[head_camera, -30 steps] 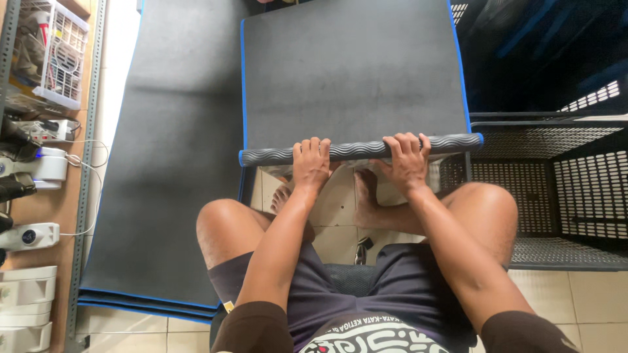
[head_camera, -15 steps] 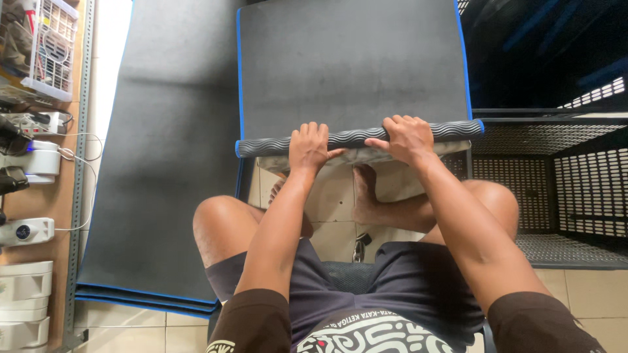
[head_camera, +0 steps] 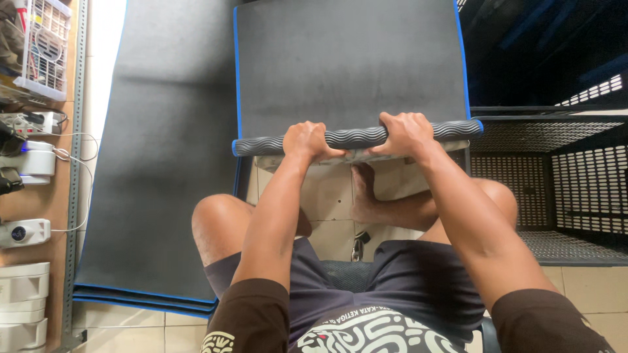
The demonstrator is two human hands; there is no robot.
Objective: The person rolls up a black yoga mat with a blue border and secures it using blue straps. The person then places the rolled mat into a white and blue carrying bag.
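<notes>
While both hands grip the rolled end of the mat (head_camera: 347, 72), the rest of it lies flat on the floor ahead, reaching away from the seated person. Left hand (head_camera: 309, 140) curled shut over the roll (head_camera: 356, 138), knuckles up, fingers wrapped to the far side. Right hand (head_camera: 402, 133) closed on it the same way, a little apart from the left. Hands sit either side of the roll's middle, likely so the tube stays even across its width.

Roll: tight, narrow cylinder, dark grey, wavy ribbed underside showing outward. Flat face of mat: matte grey foam, fine-grained, blue edge trim down both long sides.

Second mat (head_camera: 163, 163) lies to the left, same grey foam and blue edging, apparently several layers stacked at its near end. It runs alongside, edge just beside the first.

Pale tiled floor (head_camera: 327, 196) shows between roll and knees; a bare foot rests there. Black perforated crate (head_camera: 562, 183) to the right, rigid plastic, slotted walls. Metal shelf (head_camera: 36, 196) at left carries white devices and cables.
</notes>
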